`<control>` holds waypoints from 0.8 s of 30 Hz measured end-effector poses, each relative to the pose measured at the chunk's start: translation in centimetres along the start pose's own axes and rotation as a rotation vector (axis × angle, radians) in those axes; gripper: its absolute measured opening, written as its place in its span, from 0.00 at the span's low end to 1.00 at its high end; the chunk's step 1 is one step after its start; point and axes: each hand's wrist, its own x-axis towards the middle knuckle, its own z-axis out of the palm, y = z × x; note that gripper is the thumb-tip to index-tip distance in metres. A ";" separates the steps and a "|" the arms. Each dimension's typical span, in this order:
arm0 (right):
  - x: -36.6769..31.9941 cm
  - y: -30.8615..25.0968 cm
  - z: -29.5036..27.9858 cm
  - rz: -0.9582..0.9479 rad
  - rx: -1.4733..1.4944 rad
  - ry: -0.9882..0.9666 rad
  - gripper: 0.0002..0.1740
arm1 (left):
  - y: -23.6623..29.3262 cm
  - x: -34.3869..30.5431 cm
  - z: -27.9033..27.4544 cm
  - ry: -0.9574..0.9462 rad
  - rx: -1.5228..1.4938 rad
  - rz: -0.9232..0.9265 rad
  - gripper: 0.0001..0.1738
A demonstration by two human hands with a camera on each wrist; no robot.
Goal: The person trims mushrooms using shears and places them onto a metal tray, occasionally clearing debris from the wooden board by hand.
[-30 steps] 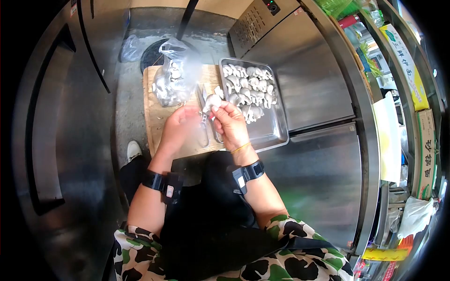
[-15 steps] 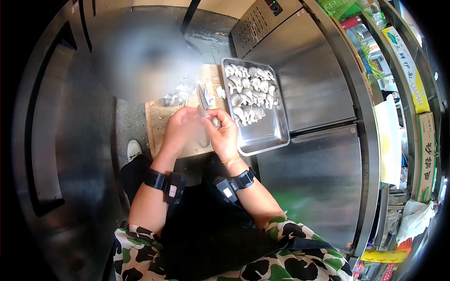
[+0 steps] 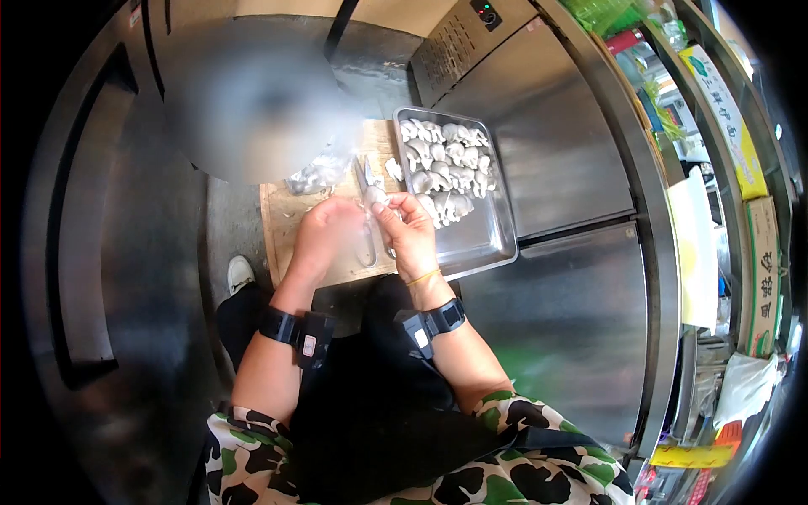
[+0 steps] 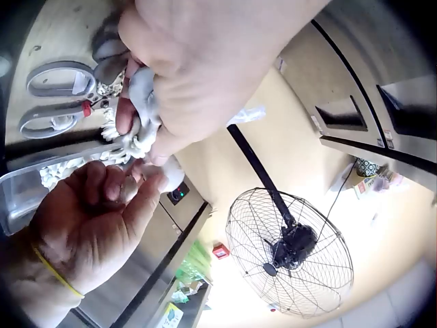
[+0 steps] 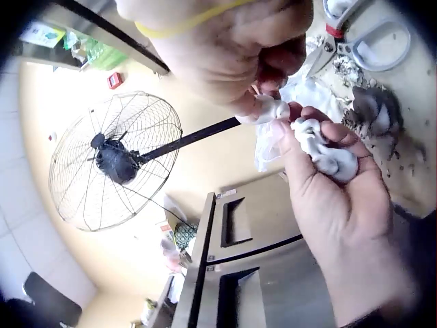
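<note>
In the head view the left hand [image 3: 322, 240] and right hand [image 3: 410, 238] meet above a wooden board [image 3: 280, 240]. A pale mushroom piece [image 3: 374, 197] shows at the right fingertips. The right wrist view has a mushroom cluster [image 5: 329, 157] lying in the curled fingers of the left hand [image 5: 341, 212], while the right hand [image 5: 225, 58] pinches a small piece [image 5: 264, 111] beside it. Scissors [image 3: 369, 246] lie on the board. Rows of mushrooms [image 3: 454, 160] fill much of a metal tray [image 3: 495, 238] to the right.
A plastic bag of mushrooms [image 3: 318, 175] sits at the board's far left, partly covered by a large grey blur [image 3: 257, 109]. Steel cabinet doors [image 3: 555, 135] stand beyond the tray. Dark mushroom scraps [image 5: 375, 113] lie on the board.
The right hand moved left against the left hand, then slightly back right. The grey blur has come over the upper left and hides most of the bag.
</note>
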 end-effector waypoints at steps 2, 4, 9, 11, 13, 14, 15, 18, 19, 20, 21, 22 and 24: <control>0.2 -0.1 -0.7 0.050 0.129 0.033 0.05 | 0.3 -0.1 0.2 0.018 -0.039 -0.007 0.06; -0.3 -1.7 -1.5 0.090 0.201 0.065 0.05 | -0.5 0.7 -0.5 0.059 -0.139 -0.011 0.06; -5.4 -7.5 -8.5 0.040 0.128 0.025 0.06 | -0.8 1.2 -1.4 -0.071 -0.284 -0.001 0.10; -9.8 -9.5 -11.7 0.058 0.193 0.062 0.08 | -0.6 1.1 -2.7 -0.081 -0.273 -0.044 0.14; -14.3 -10.4 -16.0 0.064 0.249 0.107 0.08 | -0.9 1.0 -3.7 -0.102 -0.231 -0.063 0.14; -16.6 -10.4 -17.9 0.045 0.257 0.123 0.08 | -1.0 0.8 -4.0 -0.103 -0.217 -0.054 0.14; -18.9 -10.6 -19.3 0.047 0.250 0.191 0.08 | -1.0 0.3 -3.9 -0.087 -0.179 -0.049 0.15; -24.1 -10.0 -22.3 -0.021 0.274 0.283 0.06 | -1.8 -0.5 -3.8 -0.055 -0.151 -0.030 0.17; -25.1 -9.6 -23.0 -0.036 0.312 0.315 0.06 | -2.1 -0.4 -4.3 -0.051 -0.190 -0.041 0.18; -25.9 -9.3 -23.6 -0.048 0.351 0.341 0.05 | -2.4 -0.3 -4.9 -0.043 -0.229 -0.050 0.19; -26.3 -8.9 -24.3 -0.060 0.380 0.328 0.05 | -2.8 -0.1 -5.7 -0.066 -0.281 -0.034 0.20; -26.4 -8.6 -24.6 -0.070 0.386 0.331 0.04 | -2.9 -0.2 -6.2 -0.085 -0.345 -0.075 0.20; -26.4 -8.3 -24.8 -0.081 0.407 0.308 0.05 | -3.0 -0.5 -7.4 -0.109 -0.463 -0.156 0.20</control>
